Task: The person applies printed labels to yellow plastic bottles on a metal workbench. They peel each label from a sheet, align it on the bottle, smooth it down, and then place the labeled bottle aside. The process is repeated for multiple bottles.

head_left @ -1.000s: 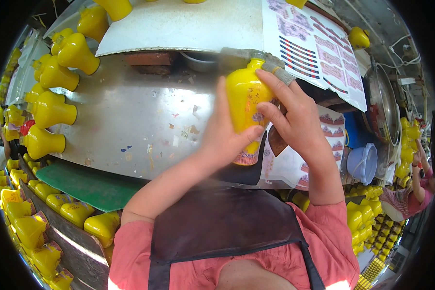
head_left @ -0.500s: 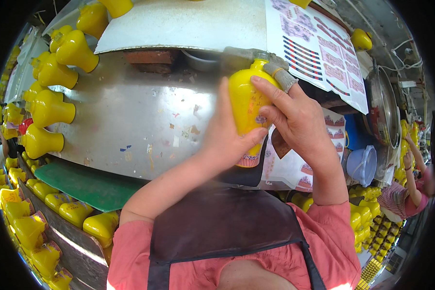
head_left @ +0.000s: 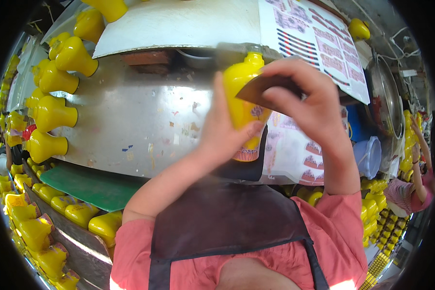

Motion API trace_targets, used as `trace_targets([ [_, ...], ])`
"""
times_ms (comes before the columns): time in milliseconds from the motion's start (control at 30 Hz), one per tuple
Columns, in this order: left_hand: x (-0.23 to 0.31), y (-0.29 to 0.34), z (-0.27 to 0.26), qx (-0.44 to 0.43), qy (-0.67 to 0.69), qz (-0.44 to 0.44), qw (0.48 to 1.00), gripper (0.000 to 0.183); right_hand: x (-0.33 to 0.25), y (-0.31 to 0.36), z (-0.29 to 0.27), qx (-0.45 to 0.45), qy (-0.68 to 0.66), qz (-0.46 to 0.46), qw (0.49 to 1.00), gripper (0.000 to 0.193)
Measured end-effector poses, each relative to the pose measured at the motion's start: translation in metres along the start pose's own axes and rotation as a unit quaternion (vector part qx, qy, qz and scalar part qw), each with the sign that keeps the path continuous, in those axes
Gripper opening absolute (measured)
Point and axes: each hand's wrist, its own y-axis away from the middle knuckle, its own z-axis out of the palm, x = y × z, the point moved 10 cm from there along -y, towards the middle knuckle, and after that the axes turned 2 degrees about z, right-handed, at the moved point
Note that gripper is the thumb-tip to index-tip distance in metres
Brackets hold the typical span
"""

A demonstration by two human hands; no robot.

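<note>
My left hand [head_left: 223,130] is wrapped round the side of a glossy yellow bottle [head_left: 236,79], its thumb across the front. The bottle tilts, its narrow neck away from me, resting by a grey cloth pad [head_left: 231,54]. A purple flower print and a patterned band near the base show on it. My right hand [head_left: 316,89] grips a dark brown flat scraper [head_left: 266,88] between thumb and fingers. The scraper's pointed end overlaps the bottle's front; whether it touches the surface I cannot tell. Some of the bottle's front is hidden behind the scraper.
Several yellow bottles [head_left: 55,116] stand along the left of the metal table [head_left: 130,111]. Printed decal sheets [head_left: 299,63] lie at the far right. A pale blue bucket [head_left: 369,157] and a round metal pan [head_left: 389,96] are at the right. Another person [head_left: 411,188] works beyond them.
My right hand has left the bottle's shoulder and taken up the brown scraper, which lay by the decal sheets near the bottle. My left hand keeps its hold on the bottle.
</note>
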Motion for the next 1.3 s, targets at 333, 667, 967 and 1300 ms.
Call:
trace_targets([
  [333,0.028,-0.012,-0.022,0.046,-0.07,0.16,0.984,0.083,-0.041,0.065,0.019,0.02,0.25,-0.285,0.925,0.037],
  [667,0.009,-0.015,-0.008,0.034,0.092,0.069,0.993,0.087,0.032,0.114,0.01,0.065,-0.146,0.167,0.973,0.017],
  [967,0.005,0.001,-0.01,-0.025,-0.135,0.107,0.985,0.104,0.083,0.109,0.064,0.017,-0.126,0.329,0.936,0.088],
  [1300,-0.001,-0.001,-0.015,-0.073,-0.199,0.145,0.966,0.108,0.084,0.108,0.063,0.012,-0.158,0.3,0.941,0.092],
])
